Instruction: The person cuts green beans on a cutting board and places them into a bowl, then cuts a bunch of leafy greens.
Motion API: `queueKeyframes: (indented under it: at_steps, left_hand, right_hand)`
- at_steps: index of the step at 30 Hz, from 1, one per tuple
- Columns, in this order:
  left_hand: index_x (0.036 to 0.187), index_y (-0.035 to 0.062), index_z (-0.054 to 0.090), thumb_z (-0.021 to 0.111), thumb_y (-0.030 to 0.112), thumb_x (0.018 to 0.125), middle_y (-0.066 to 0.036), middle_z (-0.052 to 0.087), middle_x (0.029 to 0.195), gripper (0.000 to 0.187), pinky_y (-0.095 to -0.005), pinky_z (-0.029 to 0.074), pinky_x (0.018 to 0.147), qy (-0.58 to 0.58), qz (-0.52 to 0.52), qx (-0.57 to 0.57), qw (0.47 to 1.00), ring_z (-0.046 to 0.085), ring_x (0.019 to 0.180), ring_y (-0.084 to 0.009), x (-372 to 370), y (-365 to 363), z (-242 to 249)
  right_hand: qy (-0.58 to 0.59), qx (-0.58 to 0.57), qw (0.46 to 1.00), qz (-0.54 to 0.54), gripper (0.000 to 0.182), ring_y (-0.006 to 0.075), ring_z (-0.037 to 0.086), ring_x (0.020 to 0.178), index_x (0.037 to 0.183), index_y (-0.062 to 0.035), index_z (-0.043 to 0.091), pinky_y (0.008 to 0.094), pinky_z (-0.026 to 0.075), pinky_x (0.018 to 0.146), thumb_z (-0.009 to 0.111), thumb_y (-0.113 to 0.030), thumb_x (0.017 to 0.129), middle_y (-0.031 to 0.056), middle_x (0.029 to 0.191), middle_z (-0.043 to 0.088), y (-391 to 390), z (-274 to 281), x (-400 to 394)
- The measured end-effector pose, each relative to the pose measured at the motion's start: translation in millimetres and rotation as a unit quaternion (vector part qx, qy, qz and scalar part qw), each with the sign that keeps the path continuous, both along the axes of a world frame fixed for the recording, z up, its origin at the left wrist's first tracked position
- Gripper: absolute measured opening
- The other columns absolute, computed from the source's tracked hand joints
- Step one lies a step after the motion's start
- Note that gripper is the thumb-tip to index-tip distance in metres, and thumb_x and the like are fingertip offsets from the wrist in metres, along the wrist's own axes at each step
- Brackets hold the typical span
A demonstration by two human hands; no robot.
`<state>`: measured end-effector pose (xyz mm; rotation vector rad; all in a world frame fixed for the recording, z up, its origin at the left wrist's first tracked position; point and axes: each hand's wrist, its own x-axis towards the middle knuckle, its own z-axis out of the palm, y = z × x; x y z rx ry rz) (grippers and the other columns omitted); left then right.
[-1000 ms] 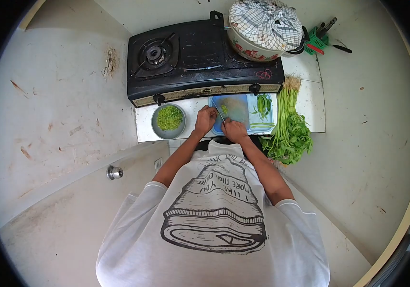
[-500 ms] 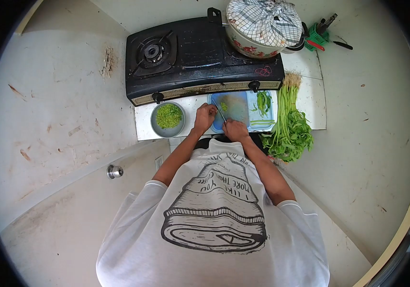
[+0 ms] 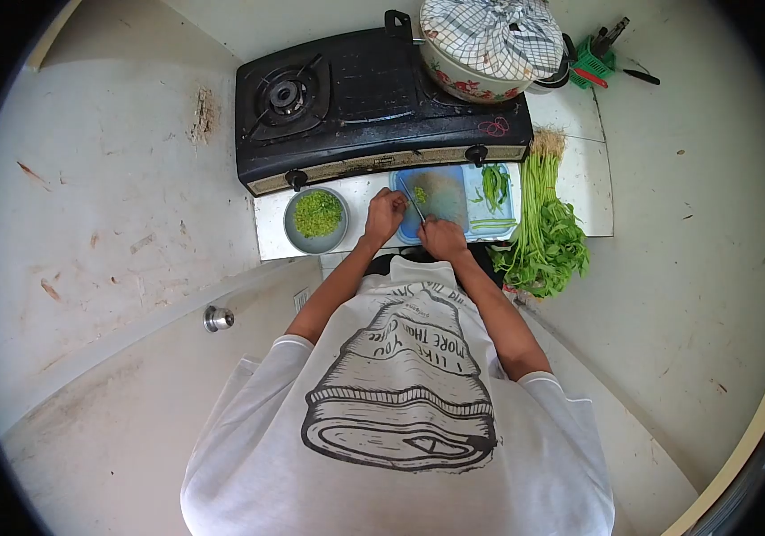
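My right hand (image 3: 443, 239) grips a knife (image 3: 413, 205), its blade slanting up and left over the blue cutting board (image 3: 456, 217). My left hand (image 3: 386, 216) is closed beside the blade at the board's left edge; whatever its curled fingers hold is too small to make out. A few chopped green bits (image 3: 420, 194) lie just right of the blade. Left of my hands, a grey bowl (image 3: 291, 234) contains a heap of chopped greens (image 3: 318, 213). Leaves (image 3: 494, 186) and cut stems (image 3: 493, 223) rest in a light-blue tray (image 3: 512, 204) at the right.
A black two-burner stove (image 3: 369, 98) stands behind the board. On its right burner sits a floral pot (image 3: 472, 85) covered with a checked cloth (image 3: 494, 36). A rooted bunch of leafy greens (image 3: 543, 214) hangs over the counter's front edge. A green basket (image 3: 595, 61) holds utensils in the back corner.
The view has shifted slightly. Both hands stay at the board in nearly the same pose, with the knife blade still beside my left fingers.
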<state>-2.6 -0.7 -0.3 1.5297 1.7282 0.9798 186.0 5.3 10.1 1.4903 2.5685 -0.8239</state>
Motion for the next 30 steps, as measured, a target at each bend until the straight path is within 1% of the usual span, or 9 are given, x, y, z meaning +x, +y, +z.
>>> queueKeyframes:
  at_steps: [5,11,17,23,26,29,30]
  left_hand:
    - [0.086,0.0003,0.072,0.066,-0.005,0.080,-0.016,0.063,0.081,0.010,-0.0386,0.056,0.071,0.009,-0.007,0.000,1.000,0.069,0.074,-0.0296,0.5,0.4,3.0]
    - [0.086,-0.0009,0.071,0.065,-0.006,0.080,-0.016,0.063,0.082,0.010,-0.0387,0.056,0.070,-0.007,-0.002,-0.003,1.000,0.069,0.073,-0.0292,2.2,0.2,7.8]
    - [0.086,-0.0017,0.072,0.065,-0.007,0.081,-0.016,0.063,0.081,0.010,-0.0386,0.056,0.069,-0.008,-0.002,0.008,1.000,0.069,0.071,-0.0283,1.5,0.9,-0.4]
    - [0.086,-0.0013,0.072,0.065,-0.007,0.080,-0.016,0.064,0.080,0.010,-0.0385,0.056,0.069,-0.036,0.004,-0.003,0.999,0.068,0.070,-0.0289,1.4,0.7,5.4]
    - [0.085,-0.0009,0.072,0.067,-0.008,0.080,-0.015,0.065,0.081,0.010,-0.0385,0.056,0.068,-0.023,0.005,0.001,1.000,0.068,0.070,-0.0288,0.3,0.2,1.9]
    - [0.085,-0.0010,0.072,0.068,-0.007,0.080,-0.016,0.065,0.080,0.009,-0.0385,0.055,0.068,-0.019,0.011,0.014,1.000,0.068,0.070,-0.0286,1.9,0.1,-1.7]
    - [0.085,-0.0010,0.072,0.068,-0.007,0.079,-0.016,0.065,0.080,0.009,-0.0383,0.055,0.068,-0.022,0.012,0.012,1.000,0.068,0.070,-0.0285,2.1,0.9,-1.8]
  right_hand:
    - [-0.001,-0.025,1.000,-0.008,0.038,0.0446,0.072,0.077,0.096,0.0010,0.065,0.0538,0.058,0.073,0.051,-0.034,0.101,0.0262,0.080,0.072,-1.5,3.9,-1.0]
    - [-0.004,-0.025,1.000,-0.011,0.039,0.0449,0.072,0.077,0.099,0.0018,0.064,0.0541,0.058,0.073,0.051,-0.035,0.101,0.0277,0.081,0.072,-5.4,3.6,-0.5]
    - [-0.005,-0.035,0.999,-0.018,0.040,0.0438,0.073,0.077,0.098,0.0030,0.063,0.0533,0.058,0.072,0.052,-0.035,0.100,0.0273,0.081,0.072,0.9,-1.0,-8.8]
    - [-0.008,-0.030,1.000,0.005,0.038,0.0435,0.073,0.076,0.097,0.0037,0.062,0.0525,0.059,0.073,0.050,-0.032,0.101,0.0264,0.080,0.072,-1.6,-3.5,-2.5]
    - [0.014,-0.018,1.000,0.004,0.037,0.0434,0.073,0.076,0.098,0.0036,0.062,0.0523,0.059,0.073,0.050,-0.031,0.101,0.0257,0.079,0.072,-3.2,0.2,-1.6]
    - [-0.019,-0.030,0.999,-0.011,0.036,0.0394,0.074,0.081,0.097,0.0037,0.066,0.0498,0.059,0.075,0.051,-0.030,0.098,0.0255,0.084,0.073,3.5,8.0,-11.9]
    - [-0.016,-0.027,0.999,-0.009,0.036,0.0395,0.074,0.081,0.097,0.0038,0.065,0.0496,0.059,0.075,0.051,-0.030,0.098,0.0255,0.084,0.073,6.0,8.1,-12.0]
